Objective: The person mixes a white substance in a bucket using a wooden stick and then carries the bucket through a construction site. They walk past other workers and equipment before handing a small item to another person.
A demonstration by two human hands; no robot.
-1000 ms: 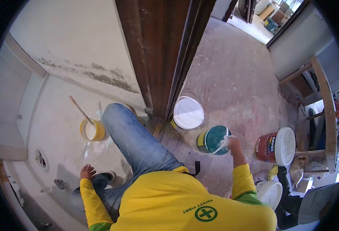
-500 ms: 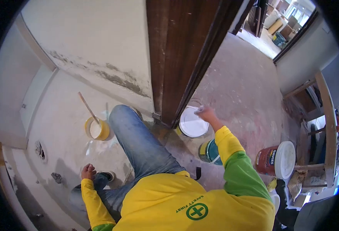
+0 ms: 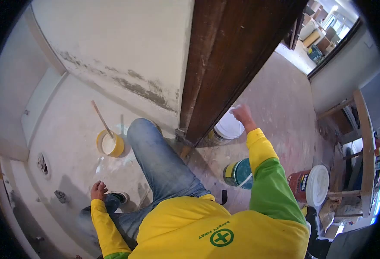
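Observation:
My right hand point(image 3: 243, 114) is closed at the far rim of a white-topped bucket point(image 3: 229, 126) beside the dark wooden door frame; the fingertips are partly hidden. The bucket leans, so some of its side shows. My left hand point(image 3: 98, 190) hangs above my shoe, with loosely curled fingers apart and nothing visible in them. Up from that hand, a yellow tub point(image 3: 120, 146) of whitish paste stands on the floor, a wooden stick point(image 3: 101, 117) leaning in it. Nearer my right forearm is a green bucket point(image 3: 243, 173) with a pale handle.
A dark wooden door frame point(image 3: 233, 56) rises between the pale wall point(image 3: 112, 39) and the hallway floor point(image 3: 280, 103). To the right stand a red bucket point(image 3: 298, 185) with a white lid and a wooden rack point(image 3: 364, 142). A hole point(image 3: 43, 165) shows at lower left.
My right hand and the white-topped bucket have moved up and to the right together, and more of the bucket's side shows. My left hand stays almost in place. The view has shifted slightly.

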